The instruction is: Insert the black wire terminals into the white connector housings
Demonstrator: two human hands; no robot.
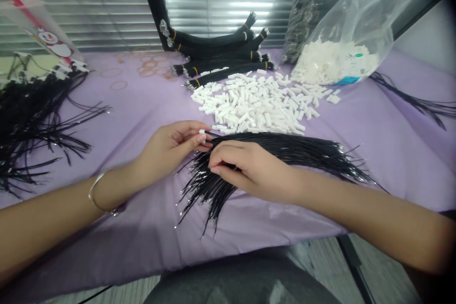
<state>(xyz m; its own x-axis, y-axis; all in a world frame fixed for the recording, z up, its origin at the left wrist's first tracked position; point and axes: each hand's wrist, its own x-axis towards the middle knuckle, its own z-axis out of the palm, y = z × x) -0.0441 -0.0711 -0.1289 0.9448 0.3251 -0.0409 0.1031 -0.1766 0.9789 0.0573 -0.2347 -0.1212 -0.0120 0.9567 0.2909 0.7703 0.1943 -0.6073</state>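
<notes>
My left hand (178,145) pinches a small white plastic connector (202,131) between thumb and fingers, and a thin black wire runs from it to the right. My right hand (245,164) is just beside it, thumb and forefinger pressed together above a loose bundle of black wires (285,149). Whatever those fingertips hold, if anything, is hidden. The bundle's wires have shiny metal tips fanned out at both ends. Beyond both hands lies a heap of white connectors (256,102), its near edge close to the bundle.
Banded black wire bundles (221,64) lie at the back, with rubber bands (151,66) to their left. A clear bag of white connectors (335,61) stands at the back right. Wires with white connectors (35,109) are piled left, near a plastic cup (46,33). A purple cloth (142,228) covers the table.
</notes>
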